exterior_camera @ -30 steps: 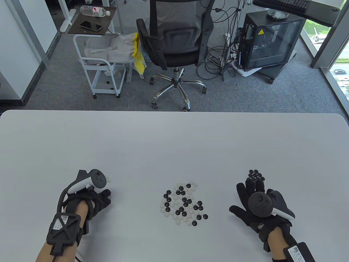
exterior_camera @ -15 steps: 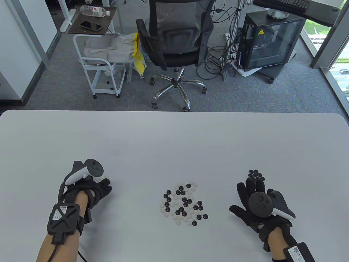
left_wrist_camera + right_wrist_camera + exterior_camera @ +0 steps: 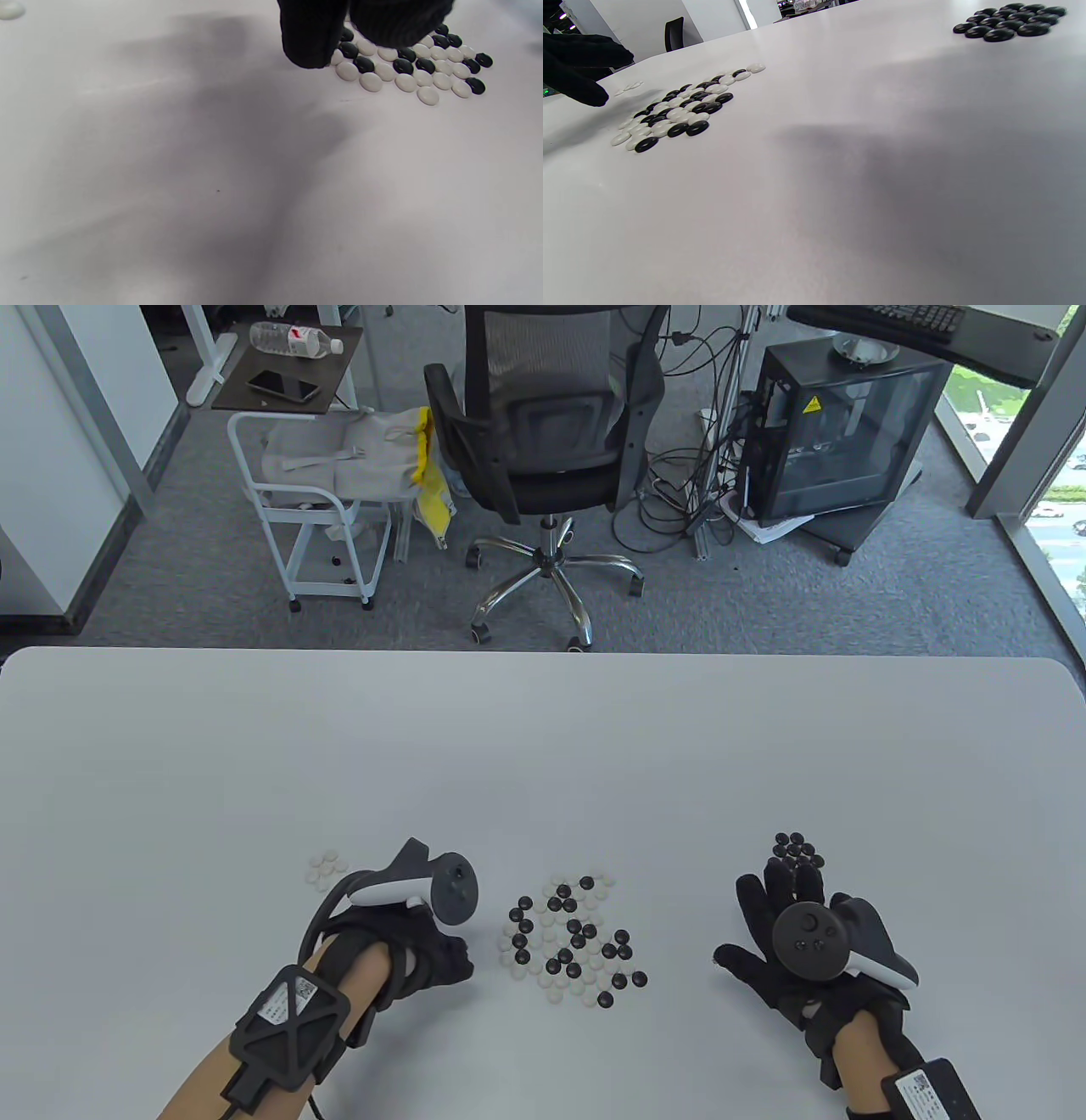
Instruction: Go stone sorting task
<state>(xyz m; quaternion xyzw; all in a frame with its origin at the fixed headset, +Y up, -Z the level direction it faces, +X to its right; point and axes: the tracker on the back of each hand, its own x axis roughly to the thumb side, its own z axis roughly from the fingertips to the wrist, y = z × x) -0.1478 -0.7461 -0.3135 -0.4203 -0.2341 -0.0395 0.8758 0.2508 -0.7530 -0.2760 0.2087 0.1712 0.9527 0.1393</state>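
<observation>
A mixed pile of black and white Go stones (image 3: pixel 573 937) lies on the white table (image 3: pixel 543 746). To its left is a small group of white stones (image 3: pixel 327 869), and to its right a group of black stones (image 3: pixel 797 848). My left hand (image 3: pixel 462 963) hovers just left of the mixed pile (image 3: pixel 407 67), with fingers bent and slightly apart and nothing seen between them. My right hand (image 3: pixel 755 912) lies flat with fingers spread, its fingertips just short of the black stones (image 3: pixel 1009 19). The right wrist view shows the left hand (image 3: pixel 581 72) beside the mixed pile (image 3: pixel 678 106).
Beyond the table's far edge stand an office chair (image 3: pixel 543 432), a white cart (image 3: pixel 314 492) and a computer case (image 3: pixel 840 432). The far half of the table holds nothing.
My left hand has moved right from the white stones to the left edge of the mixed pile, uncovering the white group. The right hand has stayed still.
</observation>
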